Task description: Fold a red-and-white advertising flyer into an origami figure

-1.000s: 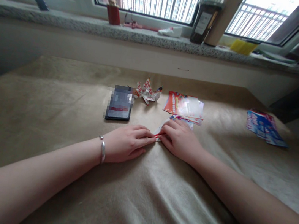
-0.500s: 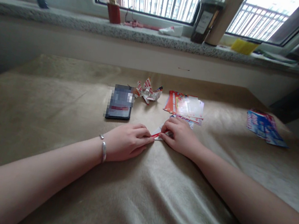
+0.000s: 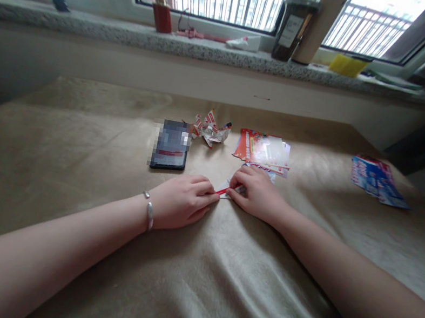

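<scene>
My left hand (image 3: pixel 182 201) and my right hand (image 3: pixel 256 193) meet over a small folded piece of printed paper (image 3: pixel 224 190), red and white, that lies on the beige cloth (image 3: pixel 73 156). Both hands have their fingers curled and pinch the paper at its corner, pressing it down; most of the paper is hidden under my right hand. A silver bangle sits on my left wrist. Just behind my right hand lies a stack of red printed sheets (image 3: pixel 263 150).
A dark phone (image 3: pixel 171 145) lies behind my left hand, with a crumpled folded paper (image 3: pixel 210 129) beside it. Blue leaflets (image 3: pixel 375 179) lie at the far right. The stone windowsill (image 3: pixel 95 29) carries a red cup (image 3: pixel 162 16), a dark jar (image 3: pixel 292 28) and a yellow sponge (image 3: pixel 345 65).
My right hand has slid slightly back along the paper, showing more of its corner. My left hand has stayed in place.
</scene>
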Action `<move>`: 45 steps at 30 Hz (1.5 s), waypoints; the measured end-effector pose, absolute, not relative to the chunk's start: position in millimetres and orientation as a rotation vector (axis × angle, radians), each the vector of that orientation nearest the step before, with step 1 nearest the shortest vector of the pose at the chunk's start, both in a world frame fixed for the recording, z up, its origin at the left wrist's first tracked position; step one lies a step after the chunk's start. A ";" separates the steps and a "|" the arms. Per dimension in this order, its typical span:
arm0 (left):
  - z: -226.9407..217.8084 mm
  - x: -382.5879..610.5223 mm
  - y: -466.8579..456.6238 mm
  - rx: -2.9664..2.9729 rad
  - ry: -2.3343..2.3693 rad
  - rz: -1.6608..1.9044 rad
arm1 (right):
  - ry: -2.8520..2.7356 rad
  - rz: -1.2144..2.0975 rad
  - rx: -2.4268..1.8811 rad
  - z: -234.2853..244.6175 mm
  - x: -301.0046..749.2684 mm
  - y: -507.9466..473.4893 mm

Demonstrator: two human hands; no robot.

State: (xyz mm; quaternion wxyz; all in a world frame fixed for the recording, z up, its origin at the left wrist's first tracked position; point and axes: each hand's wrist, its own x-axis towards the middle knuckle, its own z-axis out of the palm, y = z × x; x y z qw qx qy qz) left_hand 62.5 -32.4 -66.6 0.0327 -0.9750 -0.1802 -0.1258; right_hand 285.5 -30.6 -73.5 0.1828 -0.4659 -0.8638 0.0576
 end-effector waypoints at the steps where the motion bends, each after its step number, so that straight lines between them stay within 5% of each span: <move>1: -66.5 62.6 -32.4 -3.000 -0.553 -0.389 | -2.435 0.164 -1.315 -73.7 285.1 -30.7; 19: -64.0 61.4 -33.5 -2.886 -0.569 -0.389 | -2.393 0.124 -1.290 -78.6 286.2 -29.2; 29: -63.7 61.8 -32.8 -2.947 -0.577 -0.445 | -2.551 0.139 -0.763 -77.5 290.3 -33.0; 45: -62.4 50.3 -21.5 -3.153 -0.469 -0.523 | -2.538 0.248 -0.808 -77.4 294.7 -33.3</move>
